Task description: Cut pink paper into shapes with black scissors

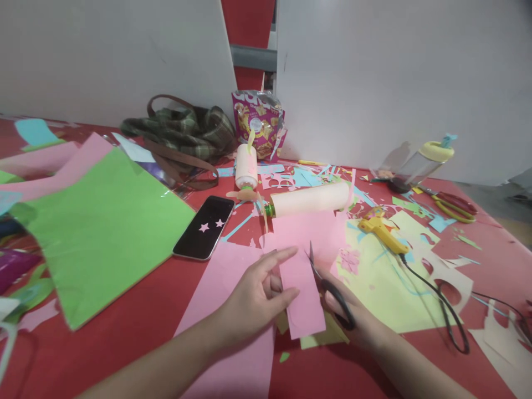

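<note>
A pink paper strip is pinched between the thumb and fingers of my left hand, a little above the table. My right hand grips black-handled scissors, their blades pointing away from me along the strip's right edge. Whether the blades are parted is hard to make out. Beneath and beyond the strip lie larger pink sheets. A white paper-wrapped tube with a green end rests just past my hands.
On the red table lie a phone bearing two pink stars, green sheets, and a yellow glue gun with a trailing cord. Farther back are a plaid bag, a purple snack bag, a clear jar and red-handled scissors.
</note>
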A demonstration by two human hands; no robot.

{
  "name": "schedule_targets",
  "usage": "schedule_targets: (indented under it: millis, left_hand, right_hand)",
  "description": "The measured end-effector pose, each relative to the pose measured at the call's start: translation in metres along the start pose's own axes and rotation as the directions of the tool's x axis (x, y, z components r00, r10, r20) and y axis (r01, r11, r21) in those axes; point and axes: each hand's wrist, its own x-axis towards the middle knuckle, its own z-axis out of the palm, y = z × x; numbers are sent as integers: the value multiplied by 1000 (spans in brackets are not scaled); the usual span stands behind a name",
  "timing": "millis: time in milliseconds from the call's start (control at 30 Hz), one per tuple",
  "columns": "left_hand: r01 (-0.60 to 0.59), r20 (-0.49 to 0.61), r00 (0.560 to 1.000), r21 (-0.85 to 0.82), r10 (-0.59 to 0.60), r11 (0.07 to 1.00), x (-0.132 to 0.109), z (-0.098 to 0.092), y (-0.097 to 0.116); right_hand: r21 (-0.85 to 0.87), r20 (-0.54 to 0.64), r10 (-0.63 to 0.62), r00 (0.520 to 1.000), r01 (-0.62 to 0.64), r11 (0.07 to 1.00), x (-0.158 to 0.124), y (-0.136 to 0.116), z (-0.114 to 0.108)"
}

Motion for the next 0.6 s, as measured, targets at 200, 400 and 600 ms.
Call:
schedule_targets:
  millis: [200, 400, 600]
  left_hand:
    - [11, -28, 1000, 16, -10, 1000, 0, -1, -3]
    - [4, -39, 999, 51, -2, 999, 1, -1, 0]
    - [-10, -55, 998, 73, 14, 997, 1, 0, -1]
  right_hand:
    - [72, 49, -16, 999, 12, 997, 1, -4, 3]
    - [23, -13, 17, 1000, -17, 1000, 0, -1, 0]
    - [-12, -64, 35, 997, -36, 999, 2, 2, -1]
